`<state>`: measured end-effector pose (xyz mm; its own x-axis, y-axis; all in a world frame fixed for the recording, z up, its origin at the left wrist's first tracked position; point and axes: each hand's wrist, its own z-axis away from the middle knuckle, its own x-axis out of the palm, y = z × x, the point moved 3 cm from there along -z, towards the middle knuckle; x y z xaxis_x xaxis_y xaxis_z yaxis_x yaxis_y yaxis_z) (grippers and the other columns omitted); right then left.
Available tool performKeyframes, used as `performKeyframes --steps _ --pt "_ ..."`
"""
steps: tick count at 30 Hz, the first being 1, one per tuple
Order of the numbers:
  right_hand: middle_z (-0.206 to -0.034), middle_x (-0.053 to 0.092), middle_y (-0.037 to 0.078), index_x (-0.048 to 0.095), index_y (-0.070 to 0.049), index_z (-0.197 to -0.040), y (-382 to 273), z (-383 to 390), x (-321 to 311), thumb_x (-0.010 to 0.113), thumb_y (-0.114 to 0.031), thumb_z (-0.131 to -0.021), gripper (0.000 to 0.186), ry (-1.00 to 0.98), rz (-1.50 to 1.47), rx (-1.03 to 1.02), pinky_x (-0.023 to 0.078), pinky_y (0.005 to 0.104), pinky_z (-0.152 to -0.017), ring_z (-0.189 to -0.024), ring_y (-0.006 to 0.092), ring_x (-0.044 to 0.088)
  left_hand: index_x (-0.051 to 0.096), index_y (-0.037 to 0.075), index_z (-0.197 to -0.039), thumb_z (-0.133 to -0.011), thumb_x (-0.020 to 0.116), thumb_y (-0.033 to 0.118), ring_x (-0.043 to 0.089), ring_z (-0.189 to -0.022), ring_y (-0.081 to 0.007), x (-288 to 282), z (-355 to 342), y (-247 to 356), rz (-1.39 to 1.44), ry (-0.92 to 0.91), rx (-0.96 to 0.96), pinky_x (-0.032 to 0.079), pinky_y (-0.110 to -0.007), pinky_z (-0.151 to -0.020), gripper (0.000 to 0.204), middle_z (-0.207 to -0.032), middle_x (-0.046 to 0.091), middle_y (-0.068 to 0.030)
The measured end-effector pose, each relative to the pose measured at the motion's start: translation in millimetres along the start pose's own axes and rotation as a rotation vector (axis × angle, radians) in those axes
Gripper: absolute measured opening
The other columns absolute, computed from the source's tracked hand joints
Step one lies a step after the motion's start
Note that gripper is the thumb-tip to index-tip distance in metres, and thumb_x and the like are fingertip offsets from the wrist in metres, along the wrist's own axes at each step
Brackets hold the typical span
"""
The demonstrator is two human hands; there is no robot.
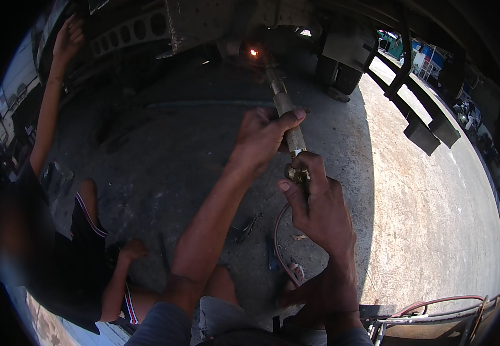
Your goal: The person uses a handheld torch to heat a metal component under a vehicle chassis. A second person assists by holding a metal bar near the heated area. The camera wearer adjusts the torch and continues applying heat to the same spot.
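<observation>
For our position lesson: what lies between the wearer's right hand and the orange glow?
The head view shows the left hand gripping the grey tubular tool.

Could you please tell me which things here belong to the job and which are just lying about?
In the job:
grey cylindrical metal torch, in the left hand and right hand
glowing orange spot near its tip
thin reddish hose, apparently attached

Apparently lying about on the concrete floor:
small black jagged object
long thin grey rod
</observation>
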<state>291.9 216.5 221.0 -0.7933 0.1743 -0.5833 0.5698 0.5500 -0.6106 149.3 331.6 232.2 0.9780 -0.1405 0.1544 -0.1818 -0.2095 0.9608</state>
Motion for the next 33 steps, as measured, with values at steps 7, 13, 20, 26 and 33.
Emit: performKeyframes --steps 7,13,20,26,33 --pt "-0.096 0.075 0.021 0.048 -0.010 -0.133 1.6 -1.9 2.3 0.072 -0.015 -0.105 0.037 -0.009 0.003 -0.008 0.058 0.0507 -0.073 -0.086 0.0445 0.078 0.072 -0.002 -0.092 -0.096 0.084 0.033 0.074 -0.074 -0.0210 0.4 4.1 5.1 0.026 -0.003 0.012 0.061 -0.038 -0.070 0.038 -0.083 0.074 -0.0137" --pt "-0.098 0.075 0.021 0.049 -0.010 -0.134 2.0 -1.7 2.7 0.071 -0.015 -0.105 0.037 -0.014 0.009 -0.006 0.058 0.0511 -0.074 -0.087 0.0453 0.078 0.072 -0.002 -0.093 -0.095 0.084 0.032 0.074 -0.074 -0.0207 -0.5 2.0 0.9 0.023 0.004 0.002 0.060 -0.038 -0.070 0.036 -0.082 0.074 -0.0133" --pt "-0.100 0.076 0.021 0.049 -0.009 -0.134 1.3 -2.6 3.2 0.072 -0.016 -0.105 0.038 -0.021 0.012 0.009 0.058 0.0511 -0.074 -0.089 0.0457 0.079 0.072 -0.002 -0.092 -0.095 0.084 0.033 0.074 -0.074 -0.0203 -1.1 2.4 1.5 0.012 0.011 0.005 0.060 -0.038 -0.069 0.037 -0.082 0.074 -0.0133" --pt "-0.101 0.076 0.021 0.049 -0.009 -0.135 0.1 -2.9 3.8 0.072 -0.015 -0.105 0.039 -0.021 0.025 0.011 0.060 0.0508 -0.075 -0.092 0.0451 0.079 0.072 -0.002 -0.091 -0.095 0.084 0.033 0.074 -0.074 -0.0204 -1.7 1.5 1.6 0.012 0.011 0.013 0.060 -0.038 -0.069 0.037 -0.082 0.073 -0.0132" --pt "-0.103 0.076 0.020 0.048 -0.009 -0.135 1.7 -2.2 5.0 0.072 -0.014 -0.105 0.038 -0.025 0.039 0.011 0.059 0.0499 -0.073 -0.090 0.0435 0.080 0.072 -0.002 -0.091 -0.095 0.084 0.033 0.073 -0.074 -0.0201 -2.3 2.9 2.2 0.014 -0.002 0.002 0.060 -0.038 -0.069 0.037 -0.082 0.073 -0.0132"
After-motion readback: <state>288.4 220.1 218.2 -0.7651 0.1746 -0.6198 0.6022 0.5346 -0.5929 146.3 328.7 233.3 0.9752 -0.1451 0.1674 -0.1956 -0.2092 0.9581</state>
